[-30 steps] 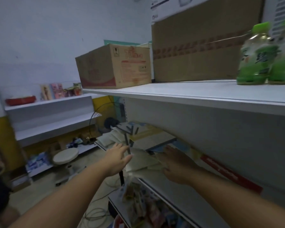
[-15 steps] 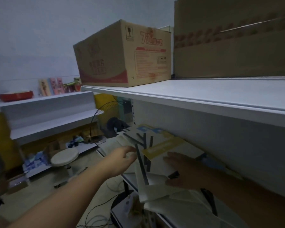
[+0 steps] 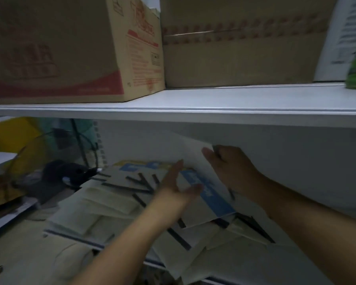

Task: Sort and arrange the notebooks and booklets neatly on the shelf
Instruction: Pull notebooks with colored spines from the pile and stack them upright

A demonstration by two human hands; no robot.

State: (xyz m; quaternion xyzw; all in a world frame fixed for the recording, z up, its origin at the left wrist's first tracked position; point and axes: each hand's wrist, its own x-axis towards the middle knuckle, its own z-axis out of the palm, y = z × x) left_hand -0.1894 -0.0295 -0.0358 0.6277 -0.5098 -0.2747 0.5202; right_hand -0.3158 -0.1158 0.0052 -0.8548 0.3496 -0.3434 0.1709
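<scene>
Mid-frame, my right hand has its fingers curled over the top edge of a blue-banded booklet, tilted up off the heap. My left hand, fingers straight, seems to steady its face, though blur hides the contact. The other notebooks sprawl overlapping across the shelf toward lower left, so the sorting looks barely begun.

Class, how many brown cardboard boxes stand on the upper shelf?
2: a red-printed box at the left, a plain taped box to its right. Others may lie out of frame.

One head-worn view, wide-angle, facing forward into the shelf — very close, roughly level with it
</scene>
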